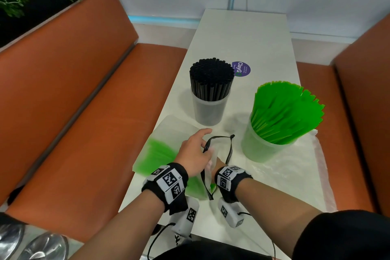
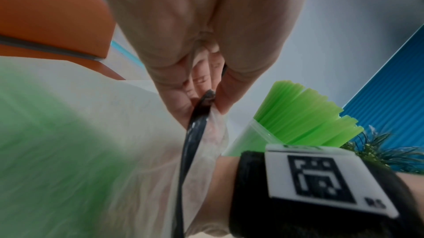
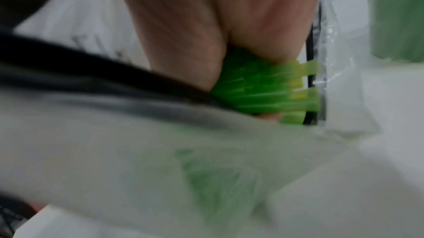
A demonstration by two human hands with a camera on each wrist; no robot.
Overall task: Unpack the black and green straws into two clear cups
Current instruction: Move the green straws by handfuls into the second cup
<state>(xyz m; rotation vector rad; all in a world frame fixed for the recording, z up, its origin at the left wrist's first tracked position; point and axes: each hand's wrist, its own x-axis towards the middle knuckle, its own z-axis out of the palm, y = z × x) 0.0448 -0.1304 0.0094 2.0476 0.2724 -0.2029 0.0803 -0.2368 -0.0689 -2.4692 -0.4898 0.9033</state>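
Plastic bag [image 1: 168, 143] of green straws [image 3: 259, 87]: near edge of surface [image 1: 242, 34], black-rimmed mouth pinched by left hand [image 1: 193, 152]. Right hand [image 3: 229, 24] inside, fingers closed round a straw bundle. Green-straw cup [image 1: 259, 148] right; black-straw cup [image 1: 209, 110] far.

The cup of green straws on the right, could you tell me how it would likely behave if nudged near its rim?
The cup of green straws would probably tip: its straws fan out and lean rightward, well past the rim. It looks like thin clear plastic, so likely light. It stands partly on crinkled plastic wrap, so it may slide too.
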